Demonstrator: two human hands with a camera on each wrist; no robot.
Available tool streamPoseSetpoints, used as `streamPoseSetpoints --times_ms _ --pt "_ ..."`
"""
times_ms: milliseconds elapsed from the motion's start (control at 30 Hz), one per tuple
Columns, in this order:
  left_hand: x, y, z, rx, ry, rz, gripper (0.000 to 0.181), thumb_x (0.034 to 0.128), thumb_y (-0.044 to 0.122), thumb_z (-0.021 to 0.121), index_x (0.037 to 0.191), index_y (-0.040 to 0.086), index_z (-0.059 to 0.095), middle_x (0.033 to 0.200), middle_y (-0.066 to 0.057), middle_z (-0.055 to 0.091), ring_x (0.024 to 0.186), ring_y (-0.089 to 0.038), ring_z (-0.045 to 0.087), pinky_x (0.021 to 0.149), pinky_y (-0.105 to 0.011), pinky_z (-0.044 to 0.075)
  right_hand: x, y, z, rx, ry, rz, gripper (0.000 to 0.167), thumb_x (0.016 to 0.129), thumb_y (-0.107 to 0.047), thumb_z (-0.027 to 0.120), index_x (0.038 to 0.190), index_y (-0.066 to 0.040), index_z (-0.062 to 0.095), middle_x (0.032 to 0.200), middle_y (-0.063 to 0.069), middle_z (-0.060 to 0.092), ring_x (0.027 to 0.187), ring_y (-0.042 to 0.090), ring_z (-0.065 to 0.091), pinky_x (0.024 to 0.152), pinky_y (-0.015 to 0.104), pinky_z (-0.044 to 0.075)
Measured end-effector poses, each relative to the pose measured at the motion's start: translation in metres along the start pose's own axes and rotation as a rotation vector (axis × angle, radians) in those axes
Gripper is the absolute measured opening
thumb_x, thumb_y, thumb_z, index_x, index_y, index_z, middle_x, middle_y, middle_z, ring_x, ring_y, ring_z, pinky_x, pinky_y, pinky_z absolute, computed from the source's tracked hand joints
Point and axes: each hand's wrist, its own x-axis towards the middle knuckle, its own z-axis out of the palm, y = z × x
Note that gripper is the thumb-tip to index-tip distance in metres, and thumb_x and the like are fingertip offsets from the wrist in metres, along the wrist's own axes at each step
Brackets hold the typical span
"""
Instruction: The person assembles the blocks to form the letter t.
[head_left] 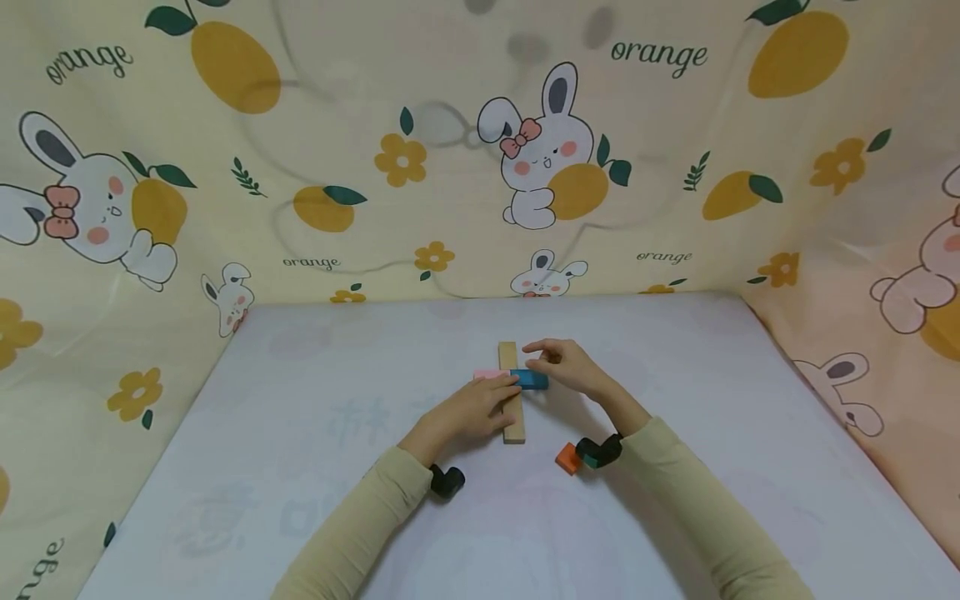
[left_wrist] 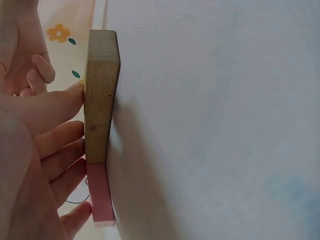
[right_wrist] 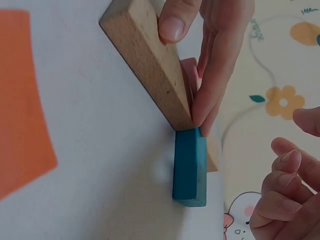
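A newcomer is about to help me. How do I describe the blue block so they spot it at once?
On the white table, find the line of bare wood running front to back. The blue block juts out to its right, opposite the pink block. It is the only blue one; the orange block lies apart.
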Motion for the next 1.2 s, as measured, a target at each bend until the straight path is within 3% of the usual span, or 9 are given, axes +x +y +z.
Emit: streamPoseSetpoints --times_ms 233,700,867,1200 --pt "-0.001 0.001 -0.001 -0.012 0.003 0.005 0.056 0.0991 0.033 0.052 0.147 0.006 0.040 0.157 -0.007 0.036 0.148 -0.023 0.033 0.122 -0.041 0.028 -0.011 -0.006 -0.002 0.029 -0.009 0.003 0.040 0.093 -0.019 0.061 0.126 0.004 0.059 0.080 0.013 0.056 0.065 0.010 0.041 0.053 0.018 0.032" --pt "-0.002 0.003 -0.003 -0.005 -0.015 -0.016 0.056 0.0992 0.034 0.052 0.147 0.008 0.039 0.158 -0.007 0.034 0.148 -0.023 0.031 0.123 -0.042 0.027 -0.030 -0.007 -0.005 0.046 -0.006 0.022 0.039 0.094 -0.017 0.060 0.126 0.005 0.059 0.077 0.007 0.053 0.063 0.008 0.040 0.053 0.018 0.033" --pt "-0.002 0.003 -0.003 -0.012 -0.020 -0.019 0.056 0.0995 0.034 0.051 0.148 0.008 0.038 0.158 -0.008 0.034 0.148 -0.023 0.031 0.123 -0.042 0.026 -0.037 -0.007 -0.006 0.060 0.000 0.022 0.039 0.095 -0.019 0.060 0.125 0.006 0.059 0.078 0.012 0.054 0.061 0.006 0.039 0.052 0.018 0.032" --pt "-0.003 0.002 -0.002 0.007 0.002 0.002 0.054 0.0988 0.033 0.052 0.146 0.007 0.042 0.157 -0.010 0.036 0.147 -0.024 0.034 0.121 -0.042 0.030 -0.052 -0.007 -0.005 0.063 -0.022 0.043 0.037 0.094 -0.019 0.061 0.125 0.002 0.060 0.076 -0.001 0.050 0.065 0.009 0.041 0.053 0.018 0.033"
